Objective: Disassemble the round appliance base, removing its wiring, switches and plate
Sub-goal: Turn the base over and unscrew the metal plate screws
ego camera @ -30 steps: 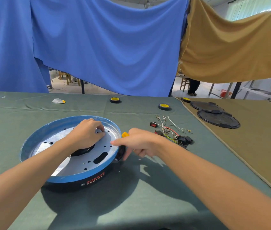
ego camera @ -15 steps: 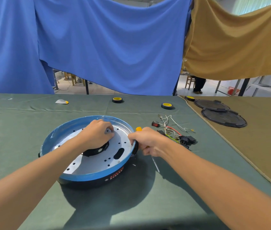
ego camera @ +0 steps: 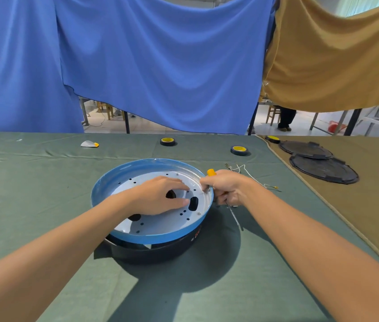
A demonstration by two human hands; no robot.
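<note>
Head view: the round appliance base (ego camera: 156, 252) sits in the middle of the green-clothed desk (ego camera: 33, 194), straight ahead of the person. Its upper part is a shallow blue-rimmed pan (ego camera: 151, 235), which lies askew over the black housing below. A small gap shows between the two at the near edge.

Inside the pan lies a silver plate (ego camera: 160, 225), pierced with small round holes and one dark oblong slot (ego camera: 193, 203). Nothing loose can be made out in the pan.

The left hand (ego camera: 158, 197) rests on the plate near its centre. Its grip is apart, with the fingers laid fairly straight on the metal and the thumb spread toward the slot.

The right hand (ego camera: 224, 187) is at the pan's right rim, its grip clamped round a screwdriver (ego camera: 211, 172). The yellow handle end sticks up above the fist and the thin shaft points down toward the desk. Its thumb and forefinger touch the rim.

Just beyond the right hand lie loose wires (ego camera: 249, 175), outside the pan.

Farther back are two tape rolls (ego camera: 167, 141) (ego camera: 239, 150) and a small white piece with a yellow tip (ego camera: 89, 144). On the brown cloth (ego camera: 369, 205) to the right, two black round lids (ego camera: 323, 169) overlap, with a third tape roll (ego camera: 272, 138) beside them.

Blue (ego camera: 160, 66) and tan (ego camera: 334, 66) curtains hang behind.
</note>
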